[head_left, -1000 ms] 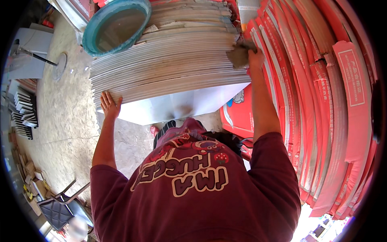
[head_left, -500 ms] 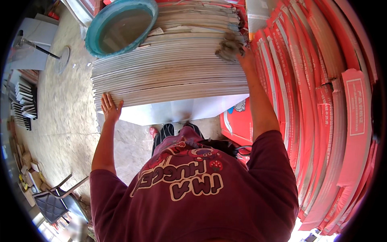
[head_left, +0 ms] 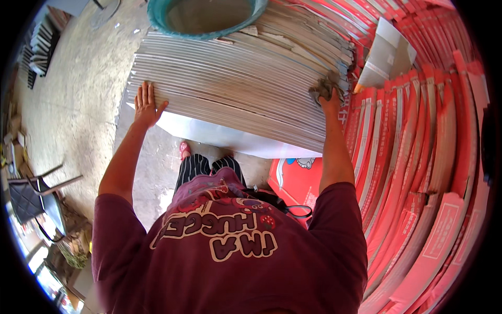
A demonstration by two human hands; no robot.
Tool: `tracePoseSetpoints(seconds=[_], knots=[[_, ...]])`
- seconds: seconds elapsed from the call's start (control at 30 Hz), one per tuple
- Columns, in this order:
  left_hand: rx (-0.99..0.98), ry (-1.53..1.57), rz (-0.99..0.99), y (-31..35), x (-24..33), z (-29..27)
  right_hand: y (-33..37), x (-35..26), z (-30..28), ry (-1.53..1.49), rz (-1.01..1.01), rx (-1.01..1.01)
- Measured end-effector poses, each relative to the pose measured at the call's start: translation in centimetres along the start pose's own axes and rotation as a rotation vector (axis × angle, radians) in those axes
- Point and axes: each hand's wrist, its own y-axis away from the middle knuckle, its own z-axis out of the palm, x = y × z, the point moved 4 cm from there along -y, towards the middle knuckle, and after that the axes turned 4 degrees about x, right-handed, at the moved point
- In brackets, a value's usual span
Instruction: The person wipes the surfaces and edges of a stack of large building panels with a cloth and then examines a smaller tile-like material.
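In the head view, the slabs (head_left: 225,78) run long from left to right. The right hand (head_left: 330,100) is at their right end, fingers bent around a grey rag (head_left: 322,89), far from the left hand (head_left: 147,109), which lies flat, thumb out wide. The rag hides some fingertips. The tub's (head_left: 213,36) top is cut off.

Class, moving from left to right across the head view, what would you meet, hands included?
Dark chair → left hand → blue-green basin → right hand with grey-brown rag → red packages.
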Motion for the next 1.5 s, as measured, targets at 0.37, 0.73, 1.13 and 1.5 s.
tracePoseSetpoints(seconds=[0.37, 0.73, 1.13, 1.5], knots=[[0.001, -0.019, -0.015, 0.0, 0.8, -0.6, 2.3, -9.5, 1.8, -0.103, -0.233, 0.123], [-0.025, -0.021, -0.037, -0.1, 0.6, -0.4, 10.4, -30.3, 4.4, -0.160, -0.845, -0.056], [0.039, -0.034, -0.010, 0.1, 0.0, 0.3, 3.9, -17.3, -1.5, -0.055, -0.650, 0.020], [0.012, -0.064, -0.009, -0.1, 0.0, 0.6, 5.2, 0.6, -5.6, 0.155, -0.213, 0.152]])
